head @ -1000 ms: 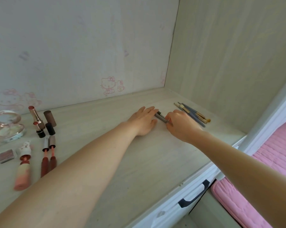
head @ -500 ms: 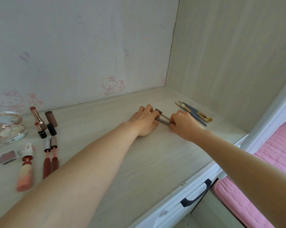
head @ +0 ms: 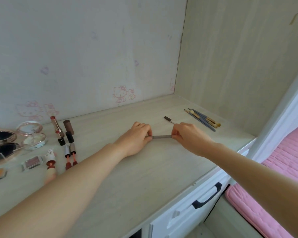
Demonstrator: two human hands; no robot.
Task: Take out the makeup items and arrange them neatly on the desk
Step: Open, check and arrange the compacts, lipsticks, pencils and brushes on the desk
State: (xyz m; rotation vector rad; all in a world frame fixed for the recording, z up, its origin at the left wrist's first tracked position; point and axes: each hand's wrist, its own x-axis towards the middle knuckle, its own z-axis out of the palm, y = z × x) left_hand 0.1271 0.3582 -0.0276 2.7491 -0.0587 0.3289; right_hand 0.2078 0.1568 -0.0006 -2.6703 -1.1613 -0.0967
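Nearest, both forearms reach over the desk (head: 144,177). I see the left hand (head: 136,140) pinching one end of a grey pencil (head: 161,136), fingers curled; the right hand (head: 189,136) pinches the other end. The pencil lies flat between them, long axis left to right, equally near both. Just beyond the right hand lies a dark-capped pencil (head: 168,119), angled. Farther right, the brushes (head: 202,119). I judge the grey pencil needs turning to line up with the one beyond.
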